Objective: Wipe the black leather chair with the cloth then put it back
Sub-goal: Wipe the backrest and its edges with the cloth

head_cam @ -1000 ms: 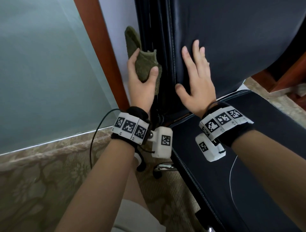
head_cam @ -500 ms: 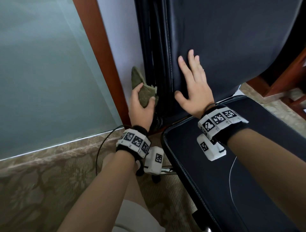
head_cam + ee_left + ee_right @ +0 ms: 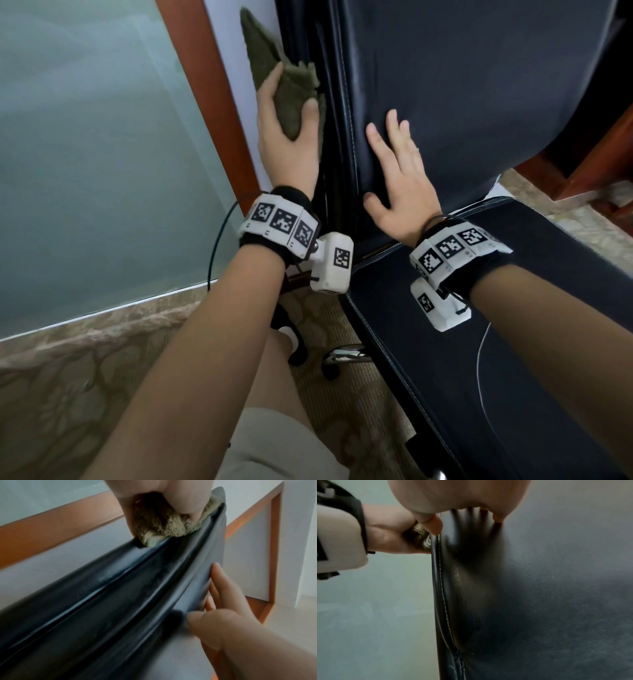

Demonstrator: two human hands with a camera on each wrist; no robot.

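The black leather chair fills the upper right, its backrest upright and its seat below. My left hand grips an olive-green cloth and presses it against the backrest's left side edge. The cloth bunches under my thumb in the left wrist view. My right hand lies flat with straight fingers on the front of the backrest, beside the stitched seam. The cloth shows past that seam in the right wrist view.
A frosted glass panel in an orange-brown wooden frame stands close on the left, with a white wall strip between it and the chair. Patterned beige carpet covers the floor. The chair's chrome base shows under the seat.
My left hand has slid the cloth back up the backrest's side edge after dipping low half a second ago. The right hand stays flat on the backrest.
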